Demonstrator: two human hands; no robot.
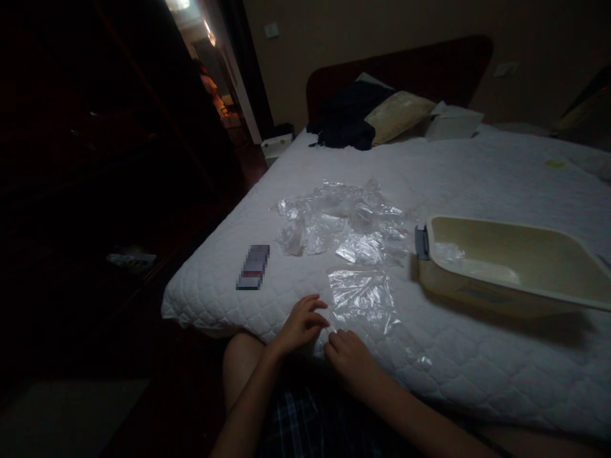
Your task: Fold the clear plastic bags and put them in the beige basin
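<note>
Quilted bedding [477,381] bears clear plastic [363,296] beside left hand [303,322].

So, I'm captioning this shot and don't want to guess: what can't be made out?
All in the head view:
Right hand: its own curled fingers hide whether it pinches the clear plastic.
Left hand: too dim to tell whether its thumb touches the plastic.
Flat item: pixelation hides its surface.
Tub: the right edge cuts off its far end.
Person in the doorway: too small and blurred.
</note>
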